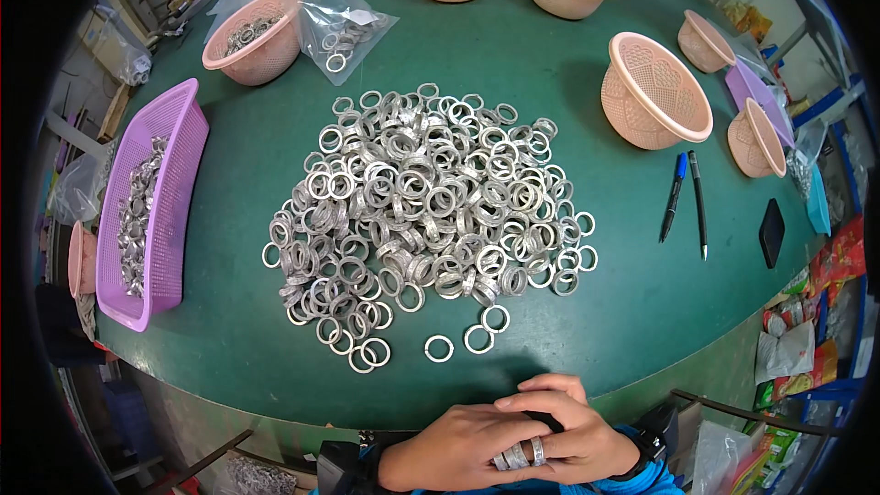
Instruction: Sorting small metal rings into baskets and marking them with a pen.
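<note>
A broad heap of silver metal rings (412, 192) covers the middle of the green table (247, 339). At the table's near edge, my left hand (458, 447) and my right hand (573, 435) are clasped together, right fingers lying over the left hand. Both are closed. A short row of metal rings (516, 455) shows at my right hand's lower fingers, against my left knuckles; whether a finger runs through them is hard to see. My left fingertips are hidden. Just beyond my hands, a single loose ring (439, 348) lies flat, with two more to its right.
A purple basket (174, 247) of metal parts stands left. Pink baskets stand far left (280, 60), far right (559, 5) and right (642, 101). A plastic bag (367, 23) holds rings. A blue pen (674, 197), a black pen (698, 206) and a black phone-like object (772, 233) lie right.
</note>
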`<action>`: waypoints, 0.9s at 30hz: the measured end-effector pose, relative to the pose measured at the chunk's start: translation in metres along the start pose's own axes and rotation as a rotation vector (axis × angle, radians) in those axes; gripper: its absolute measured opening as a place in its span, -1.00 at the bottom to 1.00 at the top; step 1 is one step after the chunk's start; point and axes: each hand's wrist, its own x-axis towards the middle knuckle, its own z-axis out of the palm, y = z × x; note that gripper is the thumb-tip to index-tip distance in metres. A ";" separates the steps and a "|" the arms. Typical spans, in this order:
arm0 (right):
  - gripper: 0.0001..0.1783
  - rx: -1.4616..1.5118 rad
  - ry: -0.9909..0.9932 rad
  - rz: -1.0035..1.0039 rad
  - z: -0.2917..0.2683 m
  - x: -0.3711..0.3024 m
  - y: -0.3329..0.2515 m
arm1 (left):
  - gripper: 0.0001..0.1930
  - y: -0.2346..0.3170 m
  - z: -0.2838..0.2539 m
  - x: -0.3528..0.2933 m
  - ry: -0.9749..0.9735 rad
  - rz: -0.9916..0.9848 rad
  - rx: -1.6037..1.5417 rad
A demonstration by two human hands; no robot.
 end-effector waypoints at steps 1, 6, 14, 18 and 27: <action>-0.80 0.001 0.000 0.000 -0.001 0.001 -0.002 | -0.62 0.001 -0.001 0.001 0.005 0.029 0.030; -0.69 0.236 0.009 -0.119 -0.004 0.010 -0.003 | -0.67 0.003 -0.005 0.005 0.037 0.076 0.208; -0.77 0.264 0.067 0.174 0.004 0.000 -0.001 | -0.67 -0.005 0.001 0.005 0.155 0.241 0.385; -0.78 0.227 0.063 0.161 0.003 0.000 -0.002 | -0.64 -0.008 0.003 0.003 0.152 0.194 0.262; -0.78 0.252 0.115 0.144 0.003 0.000 -0.003 | -0.59 0.000 0.005 0.001 0.128 -0.112 -0.222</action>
